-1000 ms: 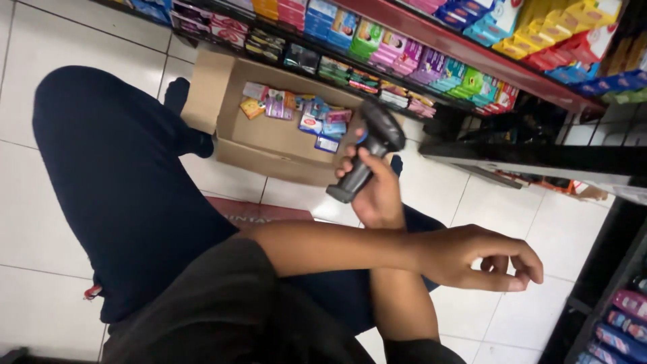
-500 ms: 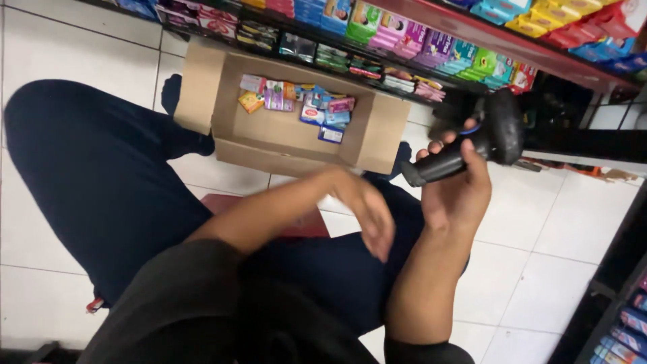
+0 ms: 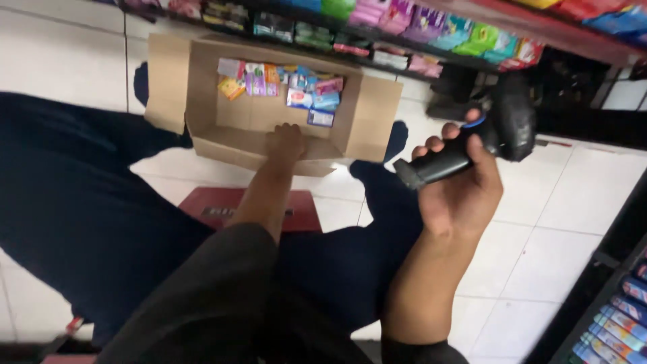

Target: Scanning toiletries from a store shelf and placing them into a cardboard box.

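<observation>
From my remote seat I saw the left hand (image 3: 286, 143) stretched forward into the open cardboard box (image 3: 202, 87), its back toward the camera and its fingers lying on the box's bare bottom by the near wall. I could not tell whether those fingers were curled round anything; nothing showed inside them. Just beyond that hand, against the far wall of the box, lay a row of small colourful packets (image 3: 290, 84), close to the fingertips but apart from them.

The right hand (image 3: 465, 195) was raised off to the side, well apart from the box, and was closed around the grip of a black handheld scanner (image 3: 472, 141). The thumb lay along the grip near a blue button, and the scanner's bulky head stood above and beyond the knuckles, toward the shop shelf (image 3: 532, 27).

Below and between both hands were the person's knees in dark trousers (image 3: 74, 202), and under the left forearm a dark red low stool (image 3: 303, 205) showed on the white tiled floor (image 3: 573, 222). The shelf beyond the box carried rows of bright packages. To the right of the right hand, another rack of packets (image 3: 617, 323) ran along the picture's edge.
</observation>
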